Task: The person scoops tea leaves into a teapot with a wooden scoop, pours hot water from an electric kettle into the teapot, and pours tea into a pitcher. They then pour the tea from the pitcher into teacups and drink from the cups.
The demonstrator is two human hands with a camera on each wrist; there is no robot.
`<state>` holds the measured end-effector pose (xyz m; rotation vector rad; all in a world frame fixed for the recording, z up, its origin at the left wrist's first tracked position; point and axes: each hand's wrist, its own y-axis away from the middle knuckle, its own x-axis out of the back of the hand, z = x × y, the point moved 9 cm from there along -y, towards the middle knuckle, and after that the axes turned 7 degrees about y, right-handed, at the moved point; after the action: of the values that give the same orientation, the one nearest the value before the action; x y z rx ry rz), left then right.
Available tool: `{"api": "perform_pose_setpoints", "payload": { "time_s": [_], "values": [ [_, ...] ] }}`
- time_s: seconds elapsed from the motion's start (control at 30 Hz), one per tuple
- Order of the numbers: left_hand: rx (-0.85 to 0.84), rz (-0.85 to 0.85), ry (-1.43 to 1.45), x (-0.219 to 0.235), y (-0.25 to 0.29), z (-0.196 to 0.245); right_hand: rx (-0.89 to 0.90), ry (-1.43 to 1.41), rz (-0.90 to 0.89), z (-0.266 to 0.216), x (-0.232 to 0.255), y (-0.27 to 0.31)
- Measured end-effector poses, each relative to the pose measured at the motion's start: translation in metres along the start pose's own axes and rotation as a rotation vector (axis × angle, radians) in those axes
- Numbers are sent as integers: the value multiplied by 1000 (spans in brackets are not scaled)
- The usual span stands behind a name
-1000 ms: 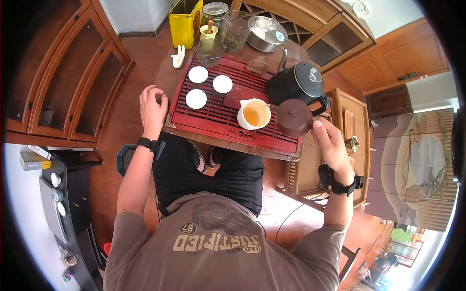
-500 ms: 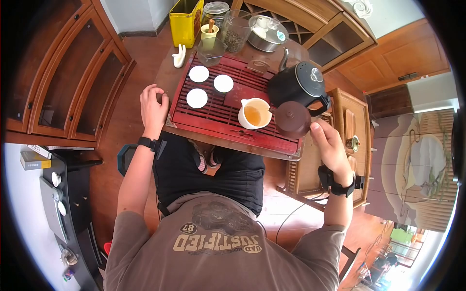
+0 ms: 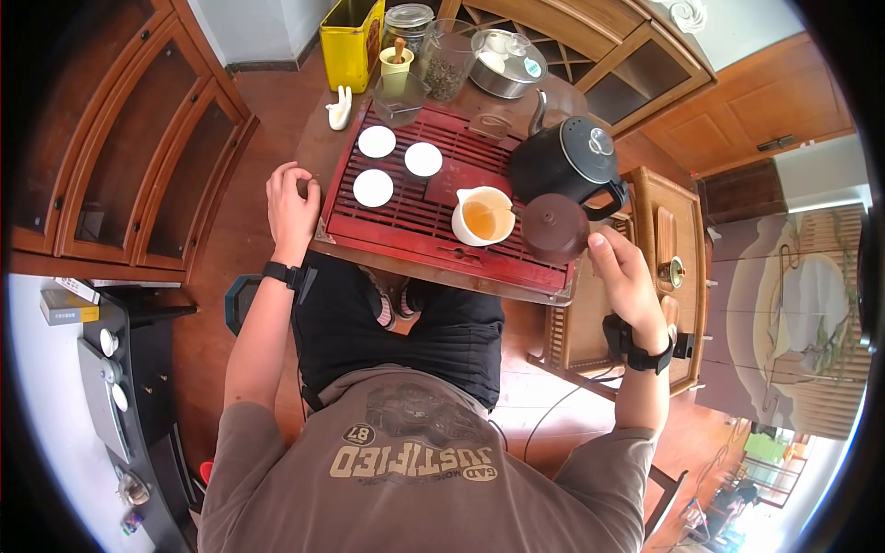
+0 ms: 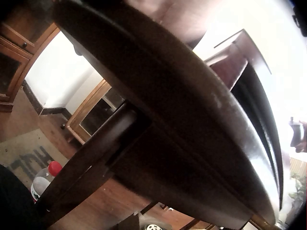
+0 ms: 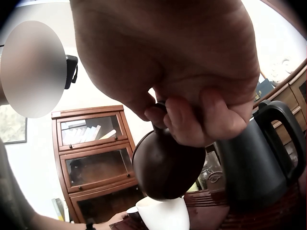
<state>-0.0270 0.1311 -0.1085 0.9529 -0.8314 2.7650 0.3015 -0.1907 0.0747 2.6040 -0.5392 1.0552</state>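
My right hand (image 3: 625,272) pinches the handle of a dark brown clay teapot (image 3: 555,232), thumb on top. In the right wrist view, curled fingers (image 5: 182,122) grip that handle and the teapot (image 5: 168,163) hangs tipped over a white pitcher (image 5: 165,213). From the head, the spout reaches over the rim of the pitcher (image 3: 467,226), which holds amber tea (image 3: 481,219). My left hand (image 3: 291,207) rests at the left edge of the table, fingers loosely curled around nothing. In the left wrist view only the dark table underside (image 4: 158,96) fills the middle; the hand is hidden.
Three white cups (image 3: 372,188) stand on the red slatted tea tray (image 3: 396,230). A black kettle (image 3: 562,161) sits right behind the teapot. Along the back are a yellow tin (image 3: 350,46), a glass jar of tea leaves (image 3: 445,74) and a lidded steel pot (image 3: 507,74).
The teapot has tipped slightly further toward the pitcher, its lid shifting left and toward me, with my right hand following a little. My left hand has stayed in place.
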Motion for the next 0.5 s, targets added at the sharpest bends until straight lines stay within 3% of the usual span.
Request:
{"api": "perform_pose_setpoints", "payload": {
  "time_s": [0.5],
  "values": [
    [-7,0,0,-1,0,-1,-38,19,36,1,20,1]
  ]
}}
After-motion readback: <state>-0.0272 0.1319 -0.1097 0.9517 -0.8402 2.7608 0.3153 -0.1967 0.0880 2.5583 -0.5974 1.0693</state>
